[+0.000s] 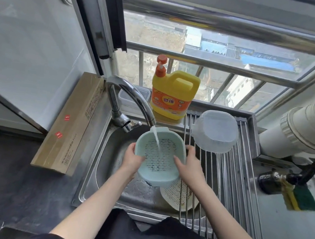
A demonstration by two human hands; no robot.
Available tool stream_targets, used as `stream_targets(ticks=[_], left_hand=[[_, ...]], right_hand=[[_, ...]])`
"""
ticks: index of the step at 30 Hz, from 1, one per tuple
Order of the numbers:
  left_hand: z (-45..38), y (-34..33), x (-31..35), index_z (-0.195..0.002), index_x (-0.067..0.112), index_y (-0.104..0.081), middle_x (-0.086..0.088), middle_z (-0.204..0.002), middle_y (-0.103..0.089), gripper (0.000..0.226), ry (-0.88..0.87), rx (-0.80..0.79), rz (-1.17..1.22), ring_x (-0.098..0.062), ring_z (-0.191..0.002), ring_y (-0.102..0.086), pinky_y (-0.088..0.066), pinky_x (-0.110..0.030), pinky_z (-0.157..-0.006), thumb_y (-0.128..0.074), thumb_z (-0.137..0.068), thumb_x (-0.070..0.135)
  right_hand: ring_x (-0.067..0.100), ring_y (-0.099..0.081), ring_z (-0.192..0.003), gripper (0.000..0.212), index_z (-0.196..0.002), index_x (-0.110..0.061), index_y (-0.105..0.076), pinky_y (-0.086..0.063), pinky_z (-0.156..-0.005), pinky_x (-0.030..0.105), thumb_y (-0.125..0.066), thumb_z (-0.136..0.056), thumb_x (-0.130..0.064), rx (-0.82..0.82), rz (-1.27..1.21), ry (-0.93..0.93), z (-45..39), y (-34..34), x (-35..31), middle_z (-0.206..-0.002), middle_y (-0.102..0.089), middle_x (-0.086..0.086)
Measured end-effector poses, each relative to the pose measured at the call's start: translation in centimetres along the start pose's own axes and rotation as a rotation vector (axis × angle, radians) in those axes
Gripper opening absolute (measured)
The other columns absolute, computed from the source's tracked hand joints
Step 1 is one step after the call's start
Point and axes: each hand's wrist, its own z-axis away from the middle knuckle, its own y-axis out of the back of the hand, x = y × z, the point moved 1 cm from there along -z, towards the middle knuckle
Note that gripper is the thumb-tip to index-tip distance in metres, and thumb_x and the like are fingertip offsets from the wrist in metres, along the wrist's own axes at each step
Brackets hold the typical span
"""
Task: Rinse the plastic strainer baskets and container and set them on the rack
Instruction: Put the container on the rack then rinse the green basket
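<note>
A pale green strainer basket (159, 159) is held over the steel sink (94, 163), tilted toward me, under the running tap (135, 100). Water falls into its perforated bottom. My left hand (132, 159) grips its left rim. My right hand (189, 164) grips its right rim, thumb inside. A cream strainer basket (176, 196) lies in the sink below, partly under the rack bars. A clear plastic container (216, 132) rests upside down on the roll-up metal rack (232, 181) at the sink's right.
A yellow dish soap bottle (172, 95) stands behind the sink, next to a small clear box (133, 96). A long cardboard box (71, 126) leans on the left counter. A green-yellow sponge (302, 198) and a white duct (308, 123) lie to the right.
</note>
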Motion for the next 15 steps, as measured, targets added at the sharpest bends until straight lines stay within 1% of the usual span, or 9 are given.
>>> stream_targets(ticks=[2,4,5,7,9,10,12,14,15], left_hand=[[-0.4,0.1,-0.1,-0.119,0.006,-0.051,-0.012,-0.105,-0.06,0.042,0.011,-0.021,0.048,-0.025,-0.095,-0.057,-0.047,-0.035,-0.075,-0.06,-0.082,-0.012],[-0.6,0.2,0.0,-0.12,0.005,-0.051,-0.016,-0.111,-0.062,0.044,0.023,-0.039,0.115,-0.027,-0.096,-0.06,-0.051,-0.038,-0.078,-0.063,-0.081,-0.009],[-0.7,0.2,0.0,-0.121,0.004,-0.051,-0.016,-0.112,-0.062,0.044,0.04,-0.046,0.161,-0.028,-0.096,-0.061,-0.053,-0.041,-0.08,-0.063,-0.081,-0.009],[-0.6,0.3,0.0,-0.124,0.002,-0.05,-0.016,-0.111,-0.063,0.044,0.105,-0.078,0.229,-0.031,-0.096,-0.061,-0.053,-0.045,-0.08,-0.061,-0.082,-0.008],[-0.2,0.3,-0.2,-0.127,0.001,-0.048,-0.018,-0.112,-0.062,0.043,0.212,-0.179,0.233,-0.035,-0.096,-0.062,-0.056,-0.046,-0.072,-0.057,-0.086,-0.006],[0.3,0.2,-0.2,-0.128,0.001,-0.047,-0.019,-0.11,-0.062,0.041,0.284,-0.253,0.198,-0.035,-0.093,-0.064,-0.059,-0.044,-0.065,-0.054,-0.088,-0.004],[1.5,0.2,-0.1,-0.125,0.001,-0.044,-0.022,-0.104,-0.063,0.031,0.402,-0.394,0.115,-0.032,-0.077,-0.071,-0.06,-0.035,-0.054,-0.049,-0.094,0.002],[1.8,0.2,-0.2,-0.123,0.004,-0.04,-0.026,-0.103,-0.063,0.026,0.437,-0.451,0.108,-0.03,-0.066,-0.073,-0.059,-0.028,-0.05,-0.045,-0.097,0.004],[1.8,0.2,-0.2,-0.125,0.004,-0.039,-0.027,-0.108,-0.062,0.029,0.415,-0.444,0.113,-0.03,-0.065,-0.073,-0.059,-0.028,-0.05,-0.046,-0.097,0.004]], right_hand=[[0.023,-0.066,-0.079,0.032,-0.124,-0.02,-0.046,-0.059,-0.067,0.041,-0.053,-0.094,-0.027,-0.11,-0.066,-0.087,0.1,0.0,0.2,-0.11,-0.064,0.005],[0.021,-0.063,-0.052,0.025,-0.12,-0.019,-0.048,-0.054,-0.045,0.032,-0.041,-0.096,-0.02,-0.134,-0.193,-0.151,0.2,0.1,0.0,-0.098,-0.063,0.008],[0.02,-0.061,-0.045,0.024,-0.118,-0.018,-0.048,-0.051,-0.04,0.029,-0.036,-0.097,-0.017,-0.131,-0.249,-0.173,0.2,0.1,-0.1,-0.094,-0.063,0.009],[0.023,-0.063,-0.043,0.024,-0.116,-0.018,-0.049,-0.051,-0.039,0.029,-0.033,-0.098,-0.016,-0.103,-0.291,-0.173,0.2,0.2,-0.4,-0.092,-0.063,0.012],[0.026,-0.066,-0.046,0.022,-0.116,-0.022,-0.048,-0.053,-0.04,0.03,-0.033,-0.1,-0.019,-0.071,-0.301,-0.14,0.2,0.1,-0.6,-0.095,-0.063,0.012],[0.027,-0.067,-0.047,0.02,-0.115,-0.024,-0.047,-0.054,-0.04,0.031,-0.034,-0.101,-0.021,-0.057,-0.309,-0.126,0.2,0.1,-0.7,-0.096,-0.063,0.011],[0.029,-0.068,-0.05,0.016,-0.112,-0.027,-0.047,-0.056,-0.043,0.034,-0.036,-0.101,-0.024,-0.033,-0.323,-0.108,0.3,0.1,-0.8,-0.097,-0.062,0.007],[0.027,-0.069,-0.051,0.016,-0.113,-0.028,-0.048,-0.058,-0.045,0.035,-0.039,-0.1,-0.025,-0.026,-0.311,-0.088,0.3,0.1,-0.8,-0.097,-0.061,0.006],[0.026,-0.07,-0.054,0.018,-0.116,-0.028,-0.048,-0.058,-0.048,0.035,-0.041,-0.1,-0.026,-0.043,-0.316,-0.082,0.3,0.2,-0.7,-0.099,-0.062,0.006]])
